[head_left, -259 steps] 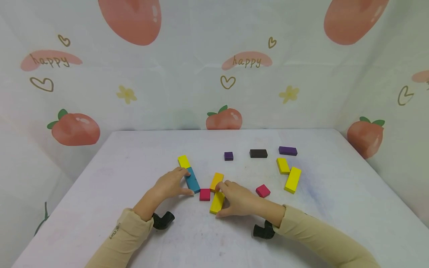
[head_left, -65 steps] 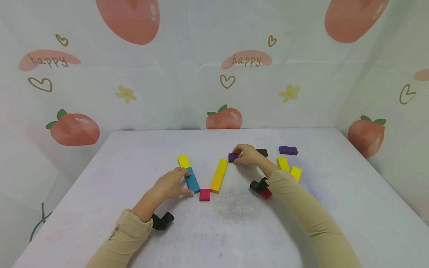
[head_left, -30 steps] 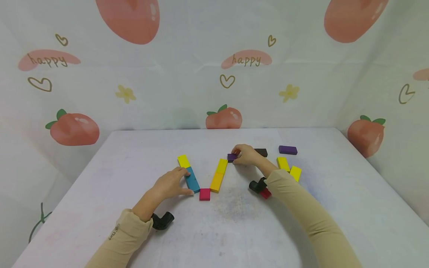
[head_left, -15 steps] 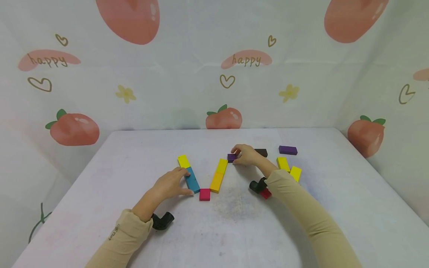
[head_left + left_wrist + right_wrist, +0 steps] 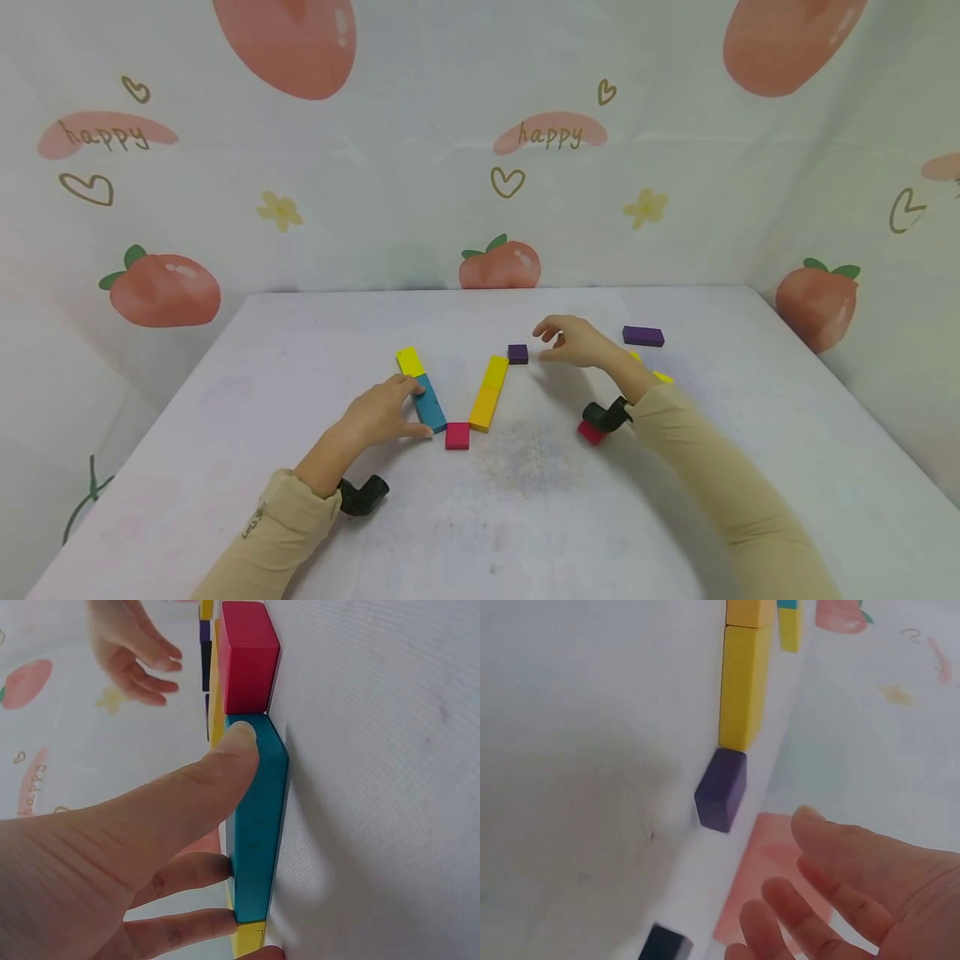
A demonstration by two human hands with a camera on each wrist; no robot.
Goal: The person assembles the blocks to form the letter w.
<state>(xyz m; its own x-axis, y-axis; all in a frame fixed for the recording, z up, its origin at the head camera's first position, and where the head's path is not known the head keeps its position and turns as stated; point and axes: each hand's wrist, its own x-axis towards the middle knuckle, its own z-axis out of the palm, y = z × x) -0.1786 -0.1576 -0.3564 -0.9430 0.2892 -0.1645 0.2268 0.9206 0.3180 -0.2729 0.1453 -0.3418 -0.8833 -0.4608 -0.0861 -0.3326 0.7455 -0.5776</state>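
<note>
My left hand (image 5: pixel 405 408) lies flat on the white table (image 5: pixel 300 350). Its thumb (image 5: pixel 225 754) and fingertips rest against the left side of a teal block (image 5: pixel 430 402) without pinching it. A yellow block (image 5: pixel 409 361) adjoins the teal block's far end and a pink block (image 5: pixel 457 435) its near end. Two yellow blocks (image 5: pixel 489 390) run end to end up to a small purple block (image 5: pixel 517 353). My right hand (image 5: pixel 542 343) hovers just right of that purple block (image 5: pixel 721 789), fingers spread and holding nothing.
A long purple block (image 5: pixel 642 336) lies at the back right. A second pink block (image 5: pixel 587 432) sits under my right wrist, and a yellow block (image 5: pixel 662 377) shows behind the forearm. A black block (image 5: pixel 664 946) lies beyond the small purple one.
My right hand has let go of the small purple block, opened, and lifted away to the right. The purple block stays at the end of the yellow row. My left hand has not moved.
</note>
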